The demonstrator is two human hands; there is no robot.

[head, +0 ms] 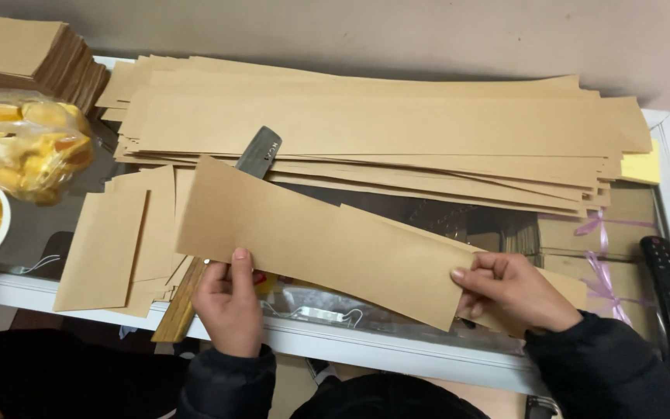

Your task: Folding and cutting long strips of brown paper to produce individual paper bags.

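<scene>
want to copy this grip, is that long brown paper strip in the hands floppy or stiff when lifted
Probably floppy: the brown paper strip is long and thin, and the left hand and right hand each hold an end, which suggests it would sag from one end. Likely very light, a single sheet. Its matte surface probably isn't slippery.

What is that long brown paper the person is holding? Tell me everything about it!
The long brown kraft paper strip is plain, flat and unprinted, with straight cut edges. It is held slanting above the glass-topped white table, its left end higher and farther off. The left hand pinches its lower left edge, thumb on top; the right hand grips its right end with the fingers curled over it. It partly covers a grey metal ruler.
</scene>
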